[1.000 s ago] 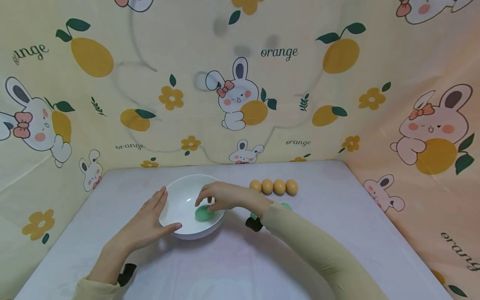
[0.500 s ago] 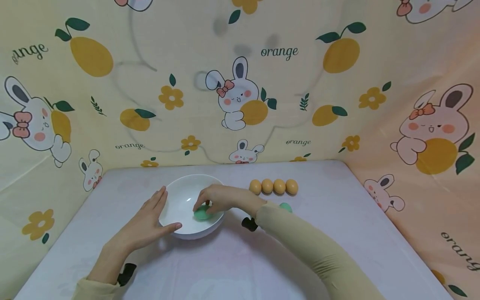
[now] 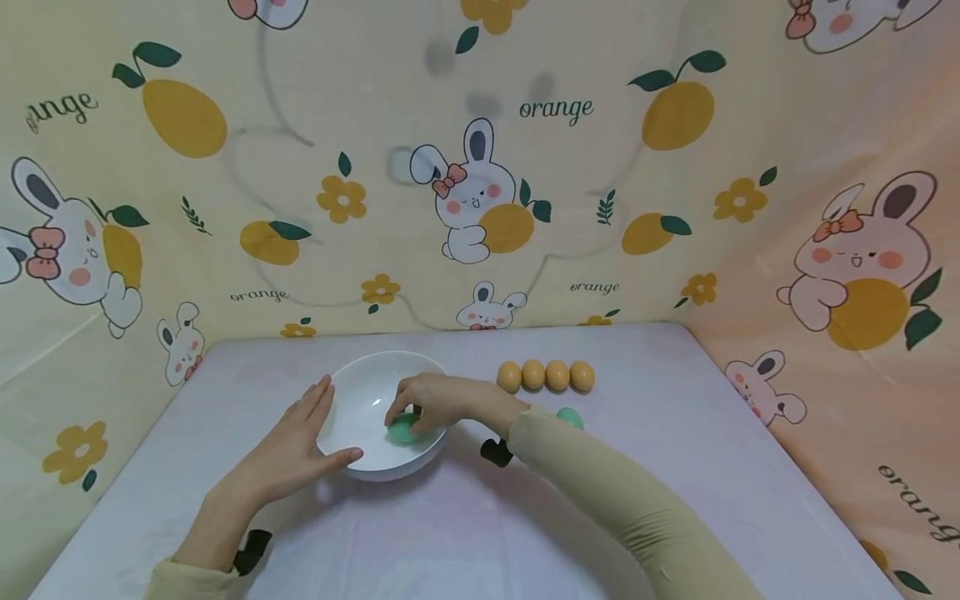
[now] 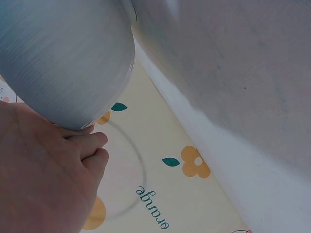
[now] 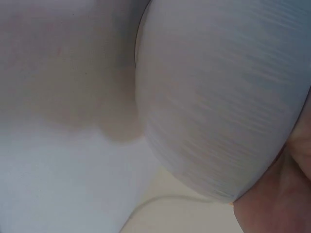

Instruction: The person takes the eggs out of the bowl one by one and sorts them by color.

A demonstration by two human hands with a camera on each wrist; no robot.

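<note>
A white bowl stands on the table, left of the middle. My left hand rests against its left side, fingers straight along the rim and thumb laid at the near edge. In the left wrist view this hand lies along the bowl's outer wall. Inside the bowl, my right hand pinches a green egg low near the bottom, between thumb and fingers. From the right wrist view, the bowl's wall hides the egg and most of the right hand.
Several light-brown eggs lie in a row at the back, right of the bowl. Another green egg shows partly behind the right sleeve. A printed cloth hangs behind the white table.
My right hand has lowered a little and moved slightly left, its fingers closing on the green egg in the bowl. The left hand and bowl have stayed put.
</note>
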